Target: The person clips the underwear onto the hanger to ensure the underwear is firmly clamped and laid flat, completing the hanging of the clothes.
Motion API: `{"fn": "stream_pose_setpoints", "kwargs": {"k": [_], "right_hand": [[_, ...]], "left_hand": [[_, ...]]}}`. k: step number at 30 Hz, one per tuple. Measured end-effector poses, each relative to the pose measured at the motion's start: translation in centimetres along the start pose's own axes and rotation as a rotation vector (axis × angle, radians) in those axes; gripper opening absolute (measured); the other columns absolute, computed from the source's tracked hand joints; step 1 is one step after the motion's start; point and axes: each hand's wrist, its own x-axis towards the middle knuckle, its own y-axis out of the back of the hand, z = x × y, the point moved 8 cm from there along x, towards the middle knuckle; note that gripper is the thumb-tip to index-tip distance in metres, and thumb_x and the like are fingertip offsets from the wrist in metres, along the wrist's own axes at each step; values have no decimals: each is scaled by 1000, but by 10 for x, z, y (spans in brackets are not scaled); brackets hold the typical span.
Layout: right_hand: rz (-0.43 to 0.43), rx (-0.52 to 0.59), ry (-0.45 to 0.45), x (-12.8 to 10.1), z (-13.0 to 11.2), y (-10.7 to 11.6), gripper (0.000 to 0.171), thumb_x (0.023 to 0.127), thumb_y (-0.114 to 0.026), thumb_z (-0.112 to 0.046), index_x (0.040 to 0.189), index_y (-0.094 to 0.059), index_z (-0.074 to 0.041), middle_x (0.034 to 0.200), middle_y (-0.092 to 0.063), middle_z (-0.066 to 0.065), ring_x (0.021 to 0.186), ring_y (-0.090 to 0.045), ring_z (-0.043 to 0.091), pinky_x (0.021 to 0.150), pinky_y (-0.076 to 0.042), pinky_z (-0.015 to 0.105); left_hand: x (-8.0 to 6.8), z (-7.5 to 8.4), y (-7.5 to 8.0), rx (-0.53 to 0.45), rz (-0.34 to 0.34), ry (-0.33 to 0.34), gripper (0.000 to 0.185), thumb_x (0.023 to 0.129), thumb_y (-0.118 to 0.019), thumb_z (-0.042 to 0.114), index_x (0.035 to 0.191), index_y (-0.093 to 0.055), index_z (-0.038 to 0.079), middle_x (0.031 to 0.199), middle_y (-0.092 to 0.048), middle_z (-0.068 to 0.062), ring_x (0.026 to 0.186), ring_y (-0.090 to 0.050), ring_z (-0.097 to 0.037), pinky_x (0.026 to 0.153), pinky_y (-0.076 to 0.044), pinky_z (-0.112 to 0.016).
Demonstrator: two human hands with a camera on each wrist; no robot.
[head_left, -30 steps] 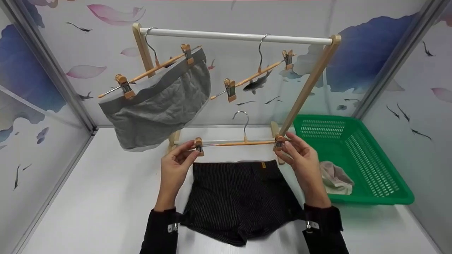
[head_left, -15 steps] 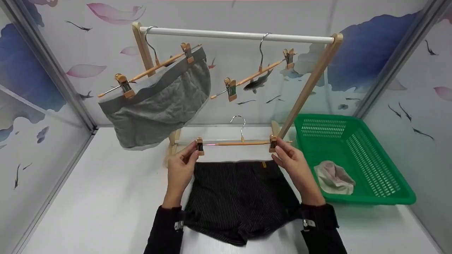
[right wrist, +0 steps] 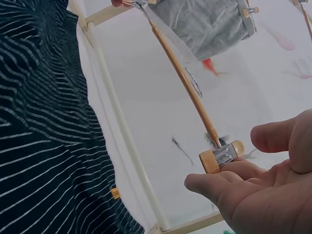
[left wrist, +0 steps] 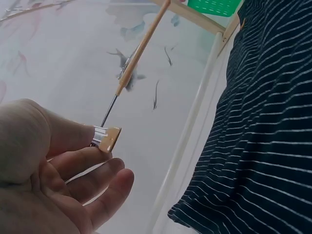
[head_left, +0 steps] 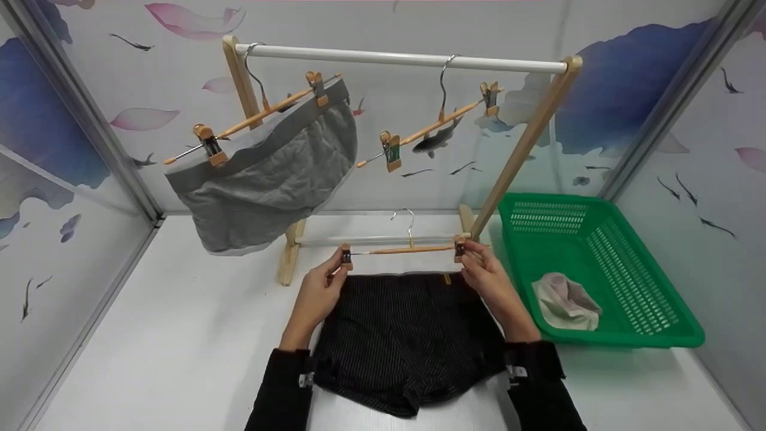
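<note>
Head view: we've got the loose hanger (head_left: pixel 413 250) level between both hands, just far of the shorts (head_left: pixel 413 341), metal hook up. Left hand (head_left: pixel 317 293) pinches the left clip (head_left: pixel 346 257), thumb against fingers; left wrist view agrees, other fingers loosely bent below it. Right hand (head_left: pixel 494 284) is at the right clip (head_left: pixel 459 249): in right wrist view we see fingers against the clip and the thumb spread off it. We can't tell how firmly it's held.

Shorts are black with thin white stripes, flat on the white table (head_left: pixel 149 323), waistband toward the far side, yellow tag (head_left: pixel 447 279) near its right end. Both clips sit just far of the waistband, apart from it in the wrist views.

Rack (head_left: pixel 401 57) stands on the far side. Left on its rail: a hanger (head_left: pixel 257 118) with grey briefs (head_left: pixel 269 179) clipped by the waistband. Right on the rail: another hanger (head_left: pixel 437 126). Green basket (head_left: pixel 556 245) is at right, pale crumpled cloth (head_left: pixel 565 302) in its near left corner.
</note>
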Motion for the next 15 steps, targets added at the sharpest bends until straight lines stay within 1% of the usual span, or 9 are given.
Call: {"fn": "stream_pose_setpoints", "kwargs": {"k": [2,3,4,6,7,8,10,13,15], "right_hand": [[-11,-8,-18,3,5,2,54,110,-40,-9,158,-20,4,157,-31,25,143,-33,30,118,-24,49],[-18,-12,-26,4,7,3,55,110,-41,-9,159,-18,4,160,-28,24,144,-31,30,119,-24,49],[-30,-20,-36,5,10,3,56,110,-40,-9,160,-16,4,162,-24,24,147,-28,30,119,-23,49],[-44,-36,-50,7,15,4,58,110,-41,-9,160,-15,3,164,-21,23,149,-24,31,119,-23,48],[-51,-46,-57,7,18,5,58,110,-42,-9,160,-14,3,164,-20,23,151,-21,31,119,-22,48],[-55,-56,-65,8,20,5,59,110,-43,-10,160,-14,3,165,-19,23,151,-20,30,119,-23,48],[-62,-72,-77,10,25,4,60,109,-45,-11,160,-15,2,165,-18,22,152,-19,30,119,-23,47],[-68,-76,-96,12,31,4,62,109,-48,-12,160,-16,2,165,-17,22,152,-18,30,120,-23,46],[-78,-68,-104,13,34,3,63,108,-48,-11,160,-15,2,165,-16,23,152,-17,31,120,-21,47]], "left_hand": [[0,-5,-3,8,-17,22,49,105,-58,12,150,-45,0,141,-59,-15,119,-62,-24,95,-52,-44],[0,-7,-4,18,-23,36,49,105,-58,14,150,-45,0,143,-57,-15,119,-61,-24,96,-51,-44],[0,-10,-5,33,-30,45,49,105,-59,15,150,-46,1,142,-57,-16,116,-61,-25,94,-51,-44],[-1,-15,-7,56,-41,69,50,105,-59,20,150,-46,2,135,-61,-18,107,-61,-26,91,-50,-45],[-1,-18,-8,65,-48,79,51,105,-59,21,150,-46,2,131,-61,-18,106,-61,-27,91,-50,-45],[-1,-20,-9,74,-54,86,52,105,-58,23,150,-46,1,127,-61,-19,107,-61,-27,92,-49,-45],[-1,-24,-10,76,-70,100,55,105,-57,27,151,-44,0,122,-58,-19,104,-60,-28,91,-49,-47],[-2,-29,-11,62,-92,131,59,105,-56,31,152,-40,-1,127,-54,-21,110,-60,-30,95,-48,-49],[-2,-31,-11,59,-99,145,60,106,-55,32,153,-39,-2,130,-54,-22,114,-59,-32,97,-47,-50]]}}
